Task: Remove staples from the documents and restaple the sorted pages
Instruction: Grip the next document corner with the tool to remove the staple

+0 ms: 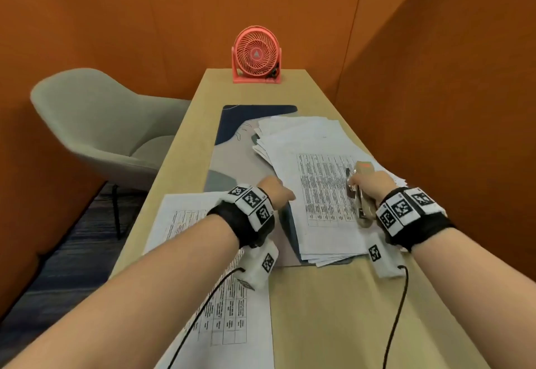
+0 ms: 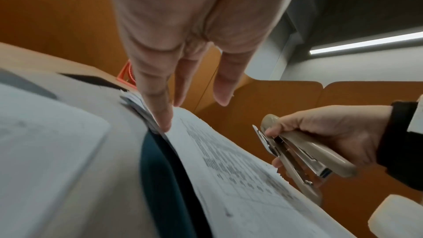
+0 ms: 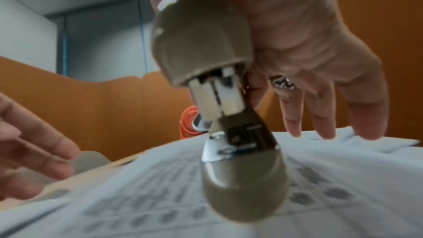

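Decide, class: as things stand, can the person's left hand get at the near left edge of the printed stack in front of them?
Probably yes. The left hand is open, holds nothing, and its fingers already touch that edge of the printed stack. The right hand holds the stapler off to the other side.

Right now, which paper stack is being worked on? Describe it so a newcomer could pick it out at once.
Start at the pink fan at the wooden table's far end and come toward the camera, over the desk mat. The messy paper stack lies on its right side. Unlike the printed sheets under the left wrist, the right hand holds a beige stapler over it.
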